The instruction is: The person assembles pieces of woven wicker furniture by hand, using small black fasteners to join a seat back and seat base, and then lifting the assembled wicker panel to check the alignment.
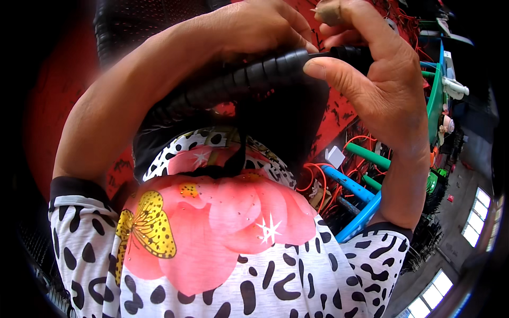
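Across the upper middle of the frame, a curved, glossy black coil-wrapped tube (249,77), seemingly finished except one thin stretch (321,54), sits gripped in the bare left hand (270,24), the bare right hand (384,71) curling alongside, grip unclear.

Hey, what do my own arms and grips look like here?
Your left sleeve and right sleeve are short, white with black blotches and dark trim. The left forearm and right forearm are bare. The left grip is ungloved; so is the right grip, with a brownish wrap on one finger.
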Tool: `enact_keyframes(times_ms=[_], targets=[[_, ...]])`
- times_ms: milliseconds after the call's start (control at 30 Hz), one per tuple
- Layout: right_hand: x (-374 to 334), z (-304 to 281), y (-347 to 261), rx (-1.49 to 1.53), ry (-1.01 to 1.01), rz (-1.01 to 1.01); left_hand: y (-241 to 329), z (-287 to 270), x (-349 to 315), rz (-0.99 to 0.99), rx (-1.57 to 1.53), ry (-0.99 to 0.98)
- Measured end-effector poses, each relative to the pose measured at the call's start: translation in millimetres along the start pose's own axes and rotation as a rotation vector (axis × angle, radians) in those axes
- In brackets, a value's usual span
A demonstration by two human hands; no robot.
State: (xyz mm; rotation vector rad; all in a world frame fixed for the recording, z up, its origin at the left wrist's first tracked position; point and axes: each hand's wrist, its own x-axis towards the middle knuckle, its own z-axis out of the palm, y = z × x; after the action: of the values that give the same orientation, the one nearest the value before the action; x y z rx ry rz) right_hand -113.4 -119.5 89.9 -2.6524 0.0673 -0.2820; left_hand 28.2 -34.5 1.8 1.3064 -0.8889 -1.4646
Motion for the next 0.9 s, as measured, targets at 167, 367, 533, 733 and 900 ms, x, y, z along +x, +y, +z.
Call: enact_keyframes(times_ms=[167,367,533,733,900], targets=[[-0.4,-0.7,19.1,-0.294,0.049,-0.337,-16.2,-8.6,4.7,0.15,-0.017,-0.058],[-29.3,12.1,54.3,0.523,0.163,0.041,-4.9,4.7,-11.9,0.165,0.195,0.145],[-57.7,51.5,92.8,0.728,0.22,0.154,-13.7,3.3,-21.4,0.3,0.344,0.264],[-65.0,65.8,116.1,0.523,0.227,0.093,-20.2,-47.6,-65.8,0.558,0.756,0.696],[-93.6,103.7,172.5,0.226,0.119,0.309,-38.1,-146.9,-113.5,0.722,1.145,1.287]])
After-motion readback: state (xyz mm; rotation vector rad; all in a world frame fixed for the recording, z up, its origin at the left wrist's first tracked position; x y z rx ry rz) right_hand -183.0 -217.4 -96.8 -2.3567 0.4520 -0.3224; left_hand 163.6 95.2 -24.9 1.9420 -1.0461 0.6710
